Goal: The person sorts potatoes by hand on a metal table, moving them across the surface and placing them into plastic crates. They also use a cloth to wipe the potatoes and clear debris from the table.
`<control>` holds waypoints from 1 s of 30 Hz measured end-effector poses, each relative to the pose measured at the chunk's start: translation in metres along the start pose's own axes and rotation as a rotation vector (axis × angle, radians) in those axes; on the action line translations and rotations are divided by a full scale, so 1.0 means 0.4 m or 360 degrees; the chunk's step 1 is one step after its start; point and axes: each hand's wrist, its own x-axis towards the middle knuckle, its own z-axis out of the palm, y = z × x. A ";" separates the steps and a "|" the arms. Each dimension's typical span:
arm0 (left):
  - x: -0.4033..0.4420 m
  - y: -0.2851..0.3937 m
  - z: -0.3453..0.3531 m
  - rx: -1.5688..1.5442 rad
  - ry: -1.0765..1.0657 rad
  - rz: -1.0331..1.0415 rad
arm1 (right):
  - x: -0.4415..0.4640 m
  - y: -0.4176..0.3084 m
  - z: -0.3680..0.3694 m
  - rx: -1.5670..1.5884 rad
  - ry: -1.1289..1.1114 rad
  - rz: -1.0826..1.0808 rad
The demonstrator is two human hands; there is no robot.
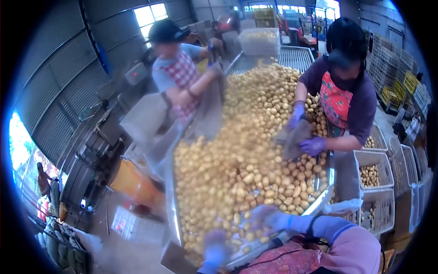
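Many round, yellow-brown potato-like items (255, 137) cover a long metal-edged table (172, 201). At the near end, my left hand (216, 244), gloved and smeared by motion, is over the items at the bottom edge. To its right, my right hand (268, 218), in a pale purple glove and also blurred, reaches over the items near the front rim. Whether either hand holds anything is hidden by the blur. Blue cuffs show at both wrists.
A co-worker (351, 86) at the right holds a grey cloth (294, 139) over the items. Another co-worker (178, 77) at the left handles a greyish sheet (207, 109). White crates (374, 171) stand at the right, an orange container (137, 182) at the left.
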 end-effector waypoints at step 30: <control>0.132 -0.032 0.172 -0.0118 0.0009 -0.0062 | -0.051 0.117 -0.030 -0.0187 -0.0080 0.0821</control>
